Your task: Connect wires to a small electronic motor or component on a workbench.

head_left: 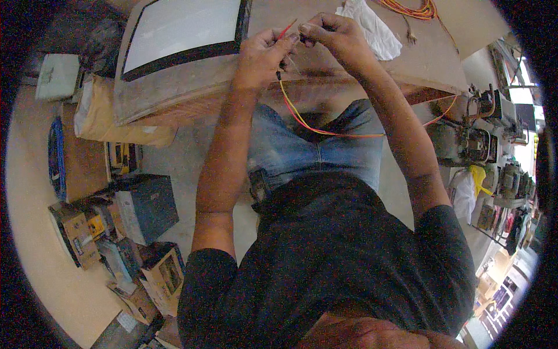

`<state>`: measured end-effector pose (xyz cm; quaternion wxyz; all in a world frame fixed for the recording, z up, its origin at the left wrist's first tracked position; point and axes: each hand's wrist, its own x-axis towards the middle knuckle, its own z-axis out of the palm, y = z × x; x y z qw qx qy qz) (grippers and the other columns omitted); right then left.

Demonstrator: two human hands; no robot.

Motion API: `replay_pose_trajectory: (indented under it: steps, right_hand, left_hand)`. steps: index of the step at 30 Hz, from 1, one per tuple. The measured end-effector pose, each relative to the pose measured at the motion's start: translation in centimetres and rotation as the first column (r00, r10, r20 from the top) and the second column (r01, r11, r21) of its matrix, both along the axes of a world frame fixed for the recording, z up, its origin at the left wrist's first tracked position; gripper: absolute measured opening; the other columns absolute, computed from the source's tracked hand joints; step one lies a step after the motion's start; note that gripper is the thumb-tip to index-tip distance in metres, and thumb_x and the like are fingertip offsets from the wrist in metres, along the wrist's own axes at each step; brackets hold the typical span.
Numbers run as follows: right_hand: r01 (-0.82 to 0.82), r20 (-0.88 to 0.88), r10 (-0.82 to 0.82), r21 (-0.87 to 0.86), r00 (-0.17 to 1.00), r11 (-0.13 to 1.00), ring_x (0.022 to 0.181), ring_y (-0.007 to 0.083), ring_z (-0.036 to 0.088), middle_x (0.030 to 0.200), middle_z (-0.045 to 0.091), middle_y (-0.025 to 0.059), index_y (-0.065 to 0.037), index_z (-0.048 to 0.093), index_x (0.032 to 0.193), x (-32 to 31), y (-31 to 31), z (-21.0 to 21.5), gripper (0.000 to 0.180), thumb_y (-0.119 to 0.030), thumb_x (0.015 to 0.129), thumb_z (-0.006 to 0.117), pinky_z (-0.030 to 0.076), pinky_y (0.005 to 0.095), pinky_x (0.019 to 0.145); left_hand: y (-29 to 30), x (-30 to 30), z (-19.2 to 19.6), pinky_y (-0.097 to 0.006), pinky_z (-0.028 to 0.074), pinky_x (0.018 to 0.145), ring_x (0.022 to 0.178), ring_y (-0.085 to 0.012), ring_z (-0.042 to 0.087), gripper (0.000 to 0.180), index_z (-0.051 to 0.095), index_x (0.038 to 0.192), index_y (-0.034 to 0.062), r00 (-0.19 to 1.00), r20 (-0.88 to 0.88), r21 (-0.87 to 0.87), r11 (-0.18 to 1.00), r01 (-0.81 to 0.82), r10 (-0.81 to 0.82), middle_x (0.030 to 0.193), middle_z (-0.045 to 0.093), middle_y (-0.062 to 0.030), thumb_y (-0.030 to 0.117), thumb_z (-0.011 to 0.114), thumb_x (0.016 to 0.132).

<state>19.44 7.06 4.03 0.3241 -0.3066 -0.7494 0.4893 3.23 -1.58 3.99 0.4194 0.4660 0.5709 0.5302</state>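
Above the near part of the table, my left hand [263,57] is closed around a red and yellow electrical wire [292,111]. A short red end of it sticks up past the fingertips. The wire hangs below that hand, sags across my lap and runs off to the right behind my forearm. My right hand [342,42] is closed in a pinch right beside the left fingertips. Whatever lies between its fingers is too small to make out. The fingertips of both hands almost meet.
A black-framed white panel [185,30] lies on the wooden table [192,96] at left. Crumpled white cloth [372,29] and coiled orange wire [411,8] lie to the right. Boxes [145,206] stand on the left; metal equipment [479,142] stands on the right.
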Motion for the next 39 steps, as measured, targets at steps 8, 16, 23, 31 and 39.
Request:
replay_pose_trajectory:
  steps: [8,16,23,31,39]
  right_hand:
    - [0.063,-0.192,-0.101,-0.193,0.976,0.979,0.089,0.0141,0.058,0.091,0.064,0.0054,-0.001,0.063,0.1,-1.0,-1.2,-0.6,0.027,-0.025,0.089,0.06,0.045,0.0284,0.082]
    - [0.122,-0.143,-0.142,-0.141,0.979,0.982,0.087,0.0137,0.059,0.091,0.063,0.0056,0.001,0.06,0.105,1.0,-5.1,-2.0,0.023,-0.016,0.089,0.059,0.048,0.0282,0.079]
    - [0.128,0.103,-0.142,0.127,0.985,0.984,0.077,0.012,0.058,0.083,0.062,0.005,0.0,0.06,0.094,2.2,-5.1,1.8,0.016,-0.015,0.089,0.057,0.047,0.0293,0.072]
    - [0.02,0.119,-0.136,0.677,0.984,0.736,0.078,0.0253,0.062,0.089,0.063,0.013,-0.001,0.058,0.095,0.0,-2.6,4.8,0.01,-0.009,0.088,0.056,0.048,0.0332,0.071]
    - [0.228,-0.153,-0.17,0.576,0.974,0.785,0.073,0.0373,0.062,0.09,0.061,0.0142,-0.006,0.059,0.094,-1.0,-2.3,2.9,0.013,-0.017,0.088,0.058,0.049,0.0416,0.063]
  left_hand:
    - [0.8,0.1,0.2,-0.025,0.045,0.051,0.055,-0.0123,0.057,0.024,0.061,0.092,0.0019,0.98,0.175,-0.071,0.994,-0.085,0.096,0.07,0.061,-0.0045,0.024,0.065,0.084]
    - [1.6,-0.8,-0.6,-0.028,0.048,0.065,0.069,-0.0172,0.06,0.032,0.058,0.103,0.0017,0.949,0.307,0.017,0.996,-0.085,0.076,0.079,0.061,-0.006,0.029,0.06,0.087]
    - [1.5,-2.1,-1.0,-0.026,0.045,0.062,0.069,-0.0123,0.059,0.028,0.064,0.09,0.0008,0.916,-0.218,0.259,0.925,-0.278,0.336,0.081,0.063,-0.0069,0.028,0.063,0.084]
    - [1.2,-0.5,0.4,-0.023,0.041,0.056,0.062,-0.0086,0.051,0.029,0.064,0.083,0.004,0.999,-0.035,-0.02,1.0,0.016,-0.017,0.068,0.057,0.0001,0.033,0.063,0.084]
    - [1.4,-1.4,0.7,-0.024,0.041,0.057,0.06,-0.0111,0.05,0.034,0.059,0.078,0.0042,0.999,0.054,-0.039,0.999,0.011,-0.009,0.066,0.055,-0.0014,0.037,0.059,0.087]
